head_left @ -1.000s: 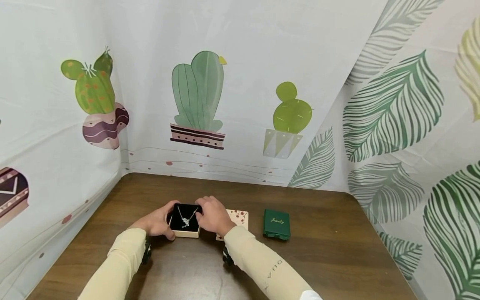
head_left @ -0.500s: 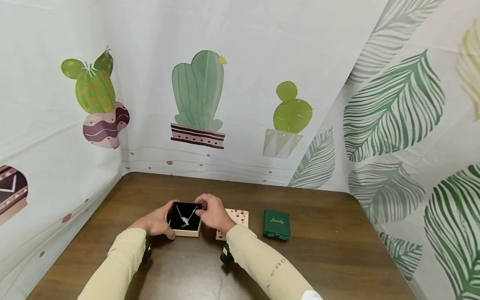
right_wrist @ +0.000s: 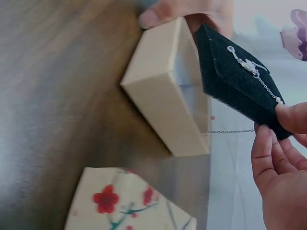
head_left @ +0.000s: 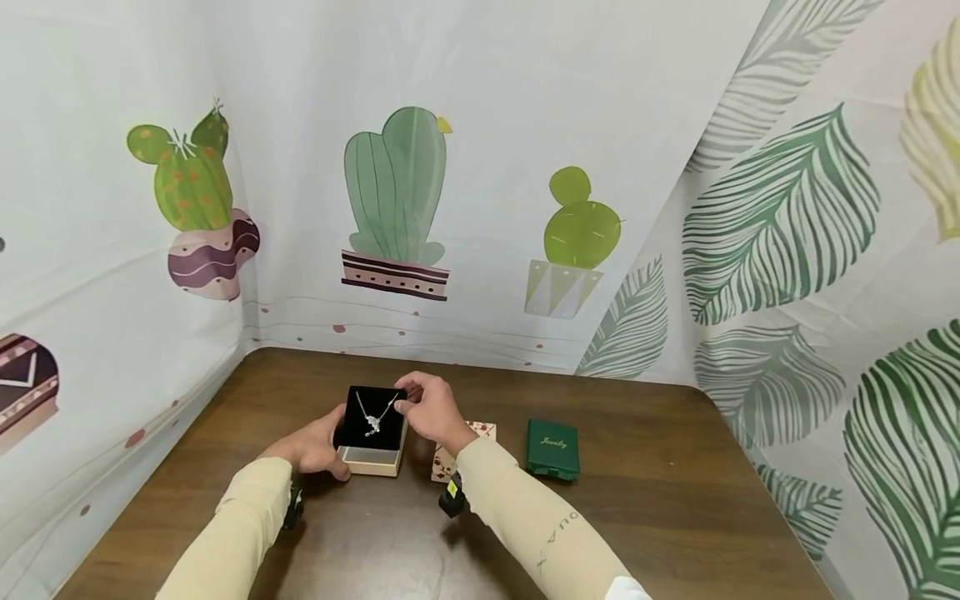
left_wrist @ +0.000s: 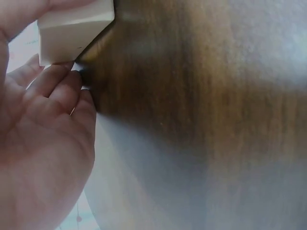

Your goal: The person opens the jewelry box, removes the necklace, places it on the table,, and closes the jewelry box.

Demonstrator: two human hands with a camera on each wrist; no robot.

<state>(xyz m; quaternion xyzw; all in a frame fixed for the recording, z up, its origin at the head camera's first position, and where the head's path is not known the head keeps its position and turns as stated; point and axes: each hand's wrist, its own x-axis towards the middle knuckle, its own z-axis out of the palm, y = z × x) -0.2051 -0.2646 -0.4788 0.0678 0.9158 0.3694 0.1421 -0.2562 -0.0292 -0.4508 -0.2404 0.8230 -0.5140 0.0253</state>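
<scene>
My left hand point(head_left: 309, 446) grips the cream cardboard jewelry box point(head_left: 371, 468) at its left side, thumb at the front corner; the left wrist view shows the box corner between thumb and fingers. My right hand point(head_left: 435, 412) pinches the corner of a black velvet necklace pad point(head_left: 351, 435). The pad is tilted and raised out of the box, whose pale inside shows below it. On the pad lies a silver necklace point(head_left: 372, 423) with a sparkling pendant. In the right wrist view, a stretch of thin chain point(right_wrist: 228, 132) hangs between the pad and the box rim.
Right of the box lies a cream lid with red blossoms point(head_left: 444, 462), partly behind my right forearm. Further right stands a green box marked Jewelry point(head_left: 553, 448). The brown table point(head_left: 660, 517) meets printed curtains at the back and sides.
My right hand has moved up and away, lifting the black pad with the necklace from inside the box. The left hand stays on the box.
</scene>
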